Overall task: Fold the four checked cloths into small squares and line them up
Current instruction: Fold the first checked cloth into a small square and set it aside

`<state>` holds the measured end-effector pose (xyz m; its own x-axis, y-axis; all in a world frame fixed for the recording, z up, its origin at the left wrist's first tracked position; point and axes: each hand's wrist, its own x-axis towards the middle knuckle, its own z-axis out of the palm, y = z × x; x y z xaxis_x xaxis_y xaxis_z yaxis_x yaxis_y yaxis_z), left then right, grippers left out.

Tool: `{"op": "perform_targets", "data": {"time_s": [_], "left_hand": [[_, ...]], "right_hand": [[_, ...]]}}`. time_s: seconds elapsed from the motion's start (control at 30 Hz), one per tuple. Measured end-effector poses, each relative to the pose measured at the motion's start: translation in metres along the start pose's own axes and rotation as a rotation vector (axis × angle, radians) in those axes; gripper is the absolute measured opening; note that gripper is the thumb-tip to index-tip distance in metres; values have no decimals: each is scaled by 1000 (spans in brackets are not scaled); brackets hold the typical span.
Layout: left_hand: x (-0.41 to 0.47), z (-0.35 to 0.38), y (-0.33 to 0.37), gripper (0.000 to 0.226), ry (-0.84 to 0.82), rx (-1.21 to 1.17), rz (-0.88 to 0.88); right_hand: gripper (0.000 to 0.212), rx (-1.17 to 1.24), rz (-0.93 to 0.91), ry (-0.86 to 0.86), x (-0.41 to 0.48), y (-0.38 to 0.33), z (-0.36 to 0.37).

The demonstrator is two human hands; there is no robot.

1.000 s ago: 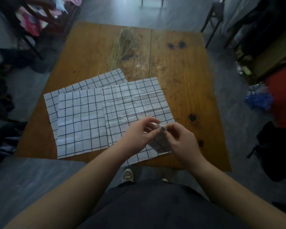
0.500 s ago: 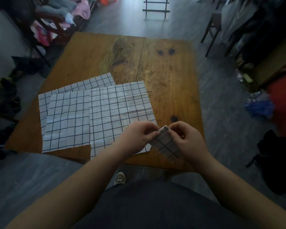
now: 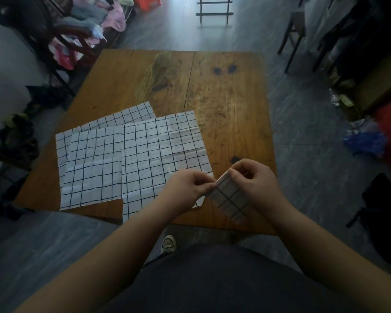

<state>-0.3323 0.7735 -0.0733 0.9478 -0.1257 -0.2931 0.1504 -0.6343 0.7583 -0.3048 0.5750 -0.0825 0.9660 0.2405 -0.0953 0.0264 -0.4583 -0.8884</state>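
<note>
Head view: fingertips of the left hand and the right hand pinch the top corners of one folded cloth, held above the table at its near right edge. Three flat cloths lie overlapped on the table's near left part. Recommendation: square the edges, press the crease firm, then set it on the table's right side.

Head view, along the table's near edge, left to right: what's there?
Left flat cloth → second flat cloth → left hand → folded cloth, pinched by both hands → right hand. Rear cloth skipped: it spans behind both flat ones.
</note>
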Motion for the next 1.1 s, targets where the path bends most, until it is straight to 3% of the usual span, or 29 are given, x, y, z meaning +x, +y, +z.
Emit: {"op": "perform_targets", "data": {"time_s": [0.17,0.3,0.5,0.67,0.77,0.87,1.1], "left_hand": [[2,0,3,15,71,-21,-19],[4,-7,3,15,97,-61,-42],[4,-10,4,8,22,-45,-79],[6,-12,17,14,-56,-189,-36],[11,-5,30,4,36,-135,12],[13,3,37,8,134,-82,12],[5,-9,34,10,264,-195,-81]], "right_hand": [[9,56,32,9,5,-2,-1],[13,82,135,-113,9,1,-7],[14,54,149,-104,5,2,-10],[10,-20,112,-167,3,-6,-10],[11,-63,73,-184,1,-11,-9],[10,-31,40,-150,-2,-12,-9],[12,20,52,-149,-9,-3,-17]]}}
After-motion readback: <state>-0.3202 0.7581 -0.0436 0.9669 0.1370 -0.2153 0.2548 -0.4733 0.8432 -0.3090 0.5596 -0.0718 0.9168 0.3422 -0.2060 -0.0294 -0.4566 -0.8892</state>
